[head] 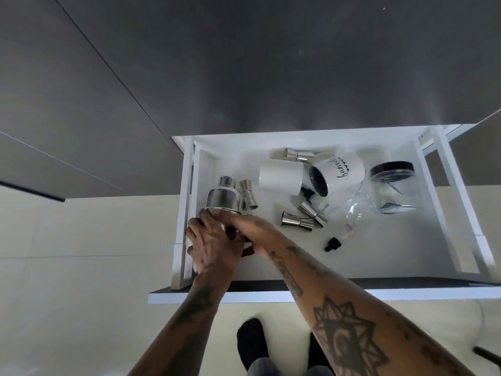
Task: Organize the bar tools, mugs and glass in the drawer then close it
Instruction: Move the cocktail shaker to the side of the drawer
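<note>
A white drawer stands pulled out below me. At its left side a steel cocktail shaker lies with its cap pointing away. My left hand and my right hand both wrap its lower body, which they hide. A steel jigger stands right beside the shaker. Two white mugs lie on their sides: a plain one and a lettered one. More jiggers lie at the back and in the middle. A clear glass lies beside a black-lidded jar.
Two small dropper bottles lie in the drawer, one by the mugs and one nearer the front. Dark cabinet fronts rise behind the drawer. The drawer's dark front panel is nearest me, above a pale floor and my dark socks.
</note>
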Action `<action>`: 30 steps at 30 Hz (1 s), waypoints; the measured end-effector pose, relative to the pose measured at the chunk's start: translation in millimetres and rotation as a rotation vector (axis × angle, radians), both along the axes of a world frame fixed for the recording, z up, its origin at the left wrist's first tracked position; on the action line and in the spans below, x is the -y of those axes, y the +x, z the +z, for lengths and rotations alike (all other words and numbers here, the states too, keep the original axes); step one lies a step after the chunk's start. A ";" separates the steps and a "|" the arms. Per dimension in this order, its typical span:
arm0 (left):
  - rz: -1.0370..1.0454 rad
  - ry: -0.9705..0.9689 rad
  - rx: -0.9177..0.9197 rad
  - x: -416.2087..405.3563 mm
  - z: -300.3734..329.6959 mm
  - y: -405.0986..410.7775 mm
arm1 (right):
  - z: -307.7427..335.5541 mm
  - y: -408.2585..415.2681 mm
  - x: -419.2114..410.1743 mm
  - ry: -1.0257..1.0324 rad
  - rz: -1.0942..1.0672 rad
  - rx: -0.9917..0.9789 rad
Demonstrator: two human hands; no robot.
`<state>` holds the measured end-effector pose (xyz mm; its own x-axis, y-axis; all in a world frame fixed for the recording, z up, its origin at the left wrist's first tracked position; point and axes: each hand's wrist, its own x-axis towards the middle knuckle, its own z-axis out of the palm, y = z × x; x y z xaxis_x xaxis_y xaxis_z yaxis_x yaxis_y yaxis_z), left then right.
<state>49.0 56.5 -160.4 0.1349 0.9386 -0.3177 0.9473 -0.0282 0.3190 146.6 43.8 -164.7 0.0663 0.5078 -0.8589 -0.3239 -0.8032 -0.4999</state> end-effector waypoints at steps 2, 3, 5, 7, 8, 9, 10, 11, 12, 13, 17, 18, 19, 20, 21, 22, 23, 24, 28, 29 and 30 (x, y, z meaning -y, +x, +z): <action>-0.015 0.035 0.134 2.9 -0.9 -6.3 | 2.5 6.7 0.5 0.053 0.013 -0.001; -0.027 0.057 0.200 3.9 0.1 -7.9 | 5.9 8.8 -0.6 0.087 0.010 0.010; -0.032 0.127 0.326 0.4 4.6 -6.0 | 11.6 13.4 -7.5 0.159 -0.019 0.081; 0.002 0.221 0.434 -8.9 12.2 2.2 | 21.5 19.9 -16.0 0.264 -0.024 0.241; 0.028 0.260 0.474 -14.0 16.7 8.1 | 26.2 24.6 -19.7 0.323 -0.006 0.342; 0.061 0.282 0.502 -19.3 20.4 13.7 | 32.6 28.5 -23.7 0.375 0.029 0.448; 0.097 0.282 0.521 -24.4 22.1 18.1 | 35.9 31.5 -28.1 0.424 0.066 0.544; 0.128 0.268 0.541 -28.7 22.9 21.8 | 39.6 33.1 -31.8 0.474 0.096 0.624; 0.155 0.251 0.560 -32.6 22.2 24.3 | 38.2 33.6 -35.2 0.529 0.119 0.691; 0.174 0.244 0.581 -36.4 20.8 26.6 | 38.0 34.1 -38.1 0.587 0.140 0.746; 0.209 0.251 0.658 -47.8 11.6 31.1 | 26.9 38.6 -49.8 0.731 0.197 0.873; 0.206 0.250 0.667 -50.4 10.3 30.8 | 24.0 39.5 -52.3 0.746 0.196 0.884; 0.203 0.251 0.676 -52.3 9.3 30.1 | 21.8 39.4 -54.1 0.755 0.194 0.887; 0.201 0.254 0.682 -53.4 9.1 29.7 | 20.2 39.1 -55.1 0.755 0.195 0.888; 0.198 0.258 0.685 -53.6 9.0 29.7 | 19.5 39.0 -55.6 0.756 0.197 0.893; 0.195 0.264 0.680 -53.0 9.8 30.1 | 18.9 39.3 -55.9 0.752 0.205 0.903; 0.191 0.267 0.675 -52.8 10.0 30.3 | 19.4 39.7 -55.9 0.749 0.218 0.904; 0.187 0.260 0.671 -52.7 10.4 30.6 | 21.6 40.0 -55.4 0.733 0.243 0.893; 0.250 0.170 0.632 -46.2 6.3 25.5 | 39.9 49.4 -36.5 0.618 0.283 0.798; 0.314 0.138 0.630 -37.9 7.4 23.0 | 44.2 57.8 -21.4 0.616 0.235 0.807; 0.369 0.115 0.627 -26.0 11.0 20.4 | 48.7 70.5 -1.1 0.625 0.174 0.847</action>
<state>69.4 82.5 -149.4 -0.0726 0.9806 -0.1820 0.5424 0.1920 0.8179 217.1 44.9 -116.0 0.4036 0.9025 -0.1506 0.4170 -0.3279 -0.8477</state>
